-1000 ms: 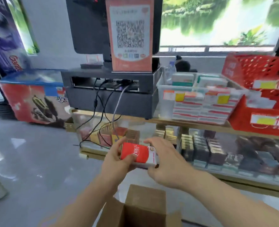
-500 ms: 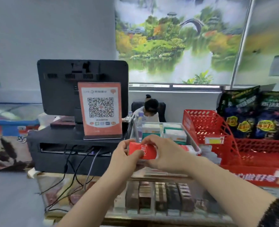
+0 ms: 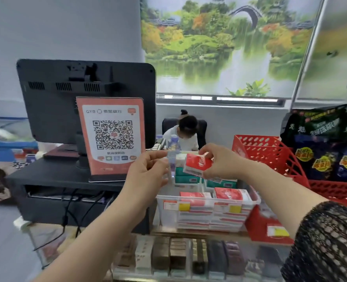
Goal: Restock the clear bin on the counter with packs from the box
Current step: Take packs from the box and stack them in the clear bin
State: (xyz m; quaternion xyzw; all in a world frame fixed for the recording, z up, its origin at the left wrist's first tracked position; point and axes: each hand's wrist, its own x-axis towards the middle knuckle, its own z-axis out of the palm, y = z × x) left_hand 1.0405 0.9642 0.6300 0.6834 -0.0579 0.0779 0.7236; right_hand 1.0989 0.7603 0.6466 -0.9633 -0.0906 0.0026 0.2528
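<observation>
My right hand (image 3: 219,161) grips a red-and-white pack (image 3: 197,164) and holds it above the clear bin (image 3: 168,212) on the counter. The bin holds stacks of red-and-white packs at the front and green-and-white packs behind. My left hand (image 3: 148,171) hovers just left of the pack, over the bin's left rear corner, with fingers curled and apart and nothing in them. The box is out of view.
A black monitor with an orange QR-code stand (image 3: 111,135) sits left of the bin on a black base. Red mesh baskets (image 3: 274,157) and dark snack bags (image 3: 327,145) stand to the right. A person (image 3: 185,131) sits behind the counter. Packs fill the glass case below.
Both hands rose with the pack from above the box to over the bin. The left hand has let go of the pack; only the right holds it.
</observation>
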